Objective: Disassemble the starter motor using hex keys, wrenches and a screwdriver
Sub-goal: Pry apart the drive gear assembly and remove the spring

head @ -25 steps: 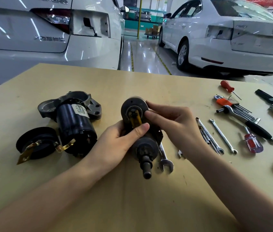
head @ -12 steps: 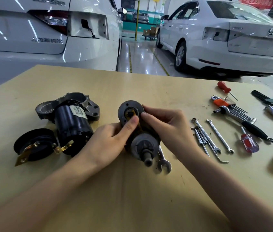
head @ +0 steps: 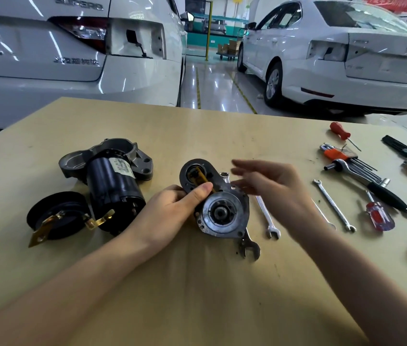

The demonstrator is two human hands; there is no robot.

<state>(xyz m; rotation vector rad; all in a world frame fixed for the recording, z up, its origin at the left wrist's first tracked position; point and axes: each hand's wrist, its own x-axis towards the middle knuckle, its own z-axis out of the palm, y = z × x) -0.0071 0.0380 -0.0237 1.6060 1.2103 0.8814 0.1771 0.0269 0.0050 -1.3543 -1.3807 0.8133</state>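
My left hand (head: pixel 170 213) grips a grey metal starter sub-assembly (head: pixel 222 213) at the table's middle, thumb pressed on its yellow lever. The part's round end faces me, with a dark shaft hole in its centre. My right hand (head: pixel 270 186) hovers just right of it, fingers straight and blurred, holding nothing. To the left lie the black motor body (head: pixel 112 191) with its grey nose housing (head: pixel 77 163), and a black round cap (head: pixel 55 216) with brass tabs.
Wrenches lie beside the part: one (head: pixel 248 245) under it, another (head: pixel 267 216) to its right, a slim one (head: pixel 335 206) further right. A hex key set (head: pixel 342 156), ratchet (head: pixel 372 186) and red screwdrivers (head: pixel 378 216) fill the table's right side. White cars stand behind.
My right hand let go of the sub-assembly and drew off to the right, fingers spreading. The part tipped so its round end faces me. My left hand kept its grip.
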